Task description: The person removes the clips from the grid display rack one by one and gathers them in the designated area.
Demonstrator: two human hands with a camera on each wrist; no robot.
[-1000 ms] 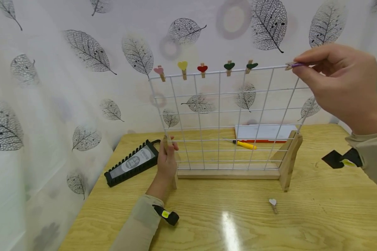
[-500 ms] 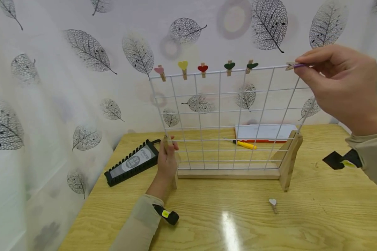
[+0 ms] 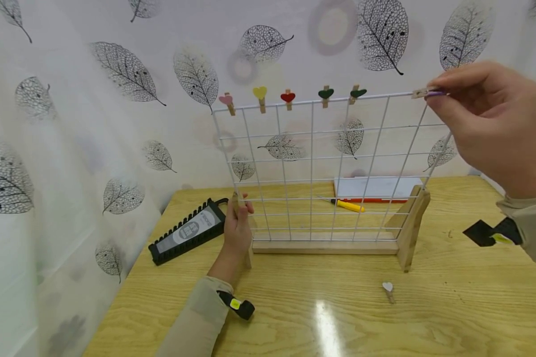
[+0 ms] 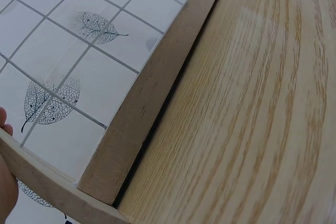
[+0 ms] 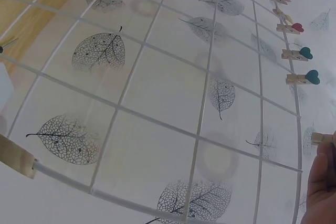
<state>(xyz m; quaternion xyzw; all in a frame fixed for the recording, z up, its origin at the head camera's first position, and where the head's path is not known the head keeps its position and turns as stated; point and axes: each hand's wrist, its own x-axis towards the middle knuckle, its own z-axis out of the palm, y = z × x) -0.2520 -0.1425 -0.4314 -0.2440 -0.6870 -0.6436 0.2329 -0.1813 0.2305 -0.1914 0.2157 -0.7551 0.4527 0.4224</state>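
Note:
My right hand (image 3: 496,124) pinches a small wooden clothespin (image 3: 421,93) with a purple piece on it, near the top right corner of the white wire grid (image 3: 312,159). The right wrist view shows a small gap between this clothespin (image 5: 321,138) and the grid's top wire. Several heart clothespins stand along the top wire: pink (image 3: 226,101), yellow (image 3: 260,94), red (image 3: 288,98) and two green ones, the nearer to my right hand turned sideways (image 3: 358,93). My left hand (image 3: 237,229) grips the left wooden upright (image 4: 58,184) of the grid's stand.
A white heart clothespin (image 3: 388,291) lies on the wooden table (image 3: 295,307) before the stand. Behind the grid are a yellow-handled screwdriver (image 3: 349,206) and a white flat case (image 3: 377,187) with a red edge. A black wrench rack (image 3: 189,230) lies left. A leaf-patterned curtain (image 3: 129,124) hangs behind.
My right hand has shifted slightly right with the purple clothespin, which has turned a little between the fingers. My left hand and the stand have stayed put.

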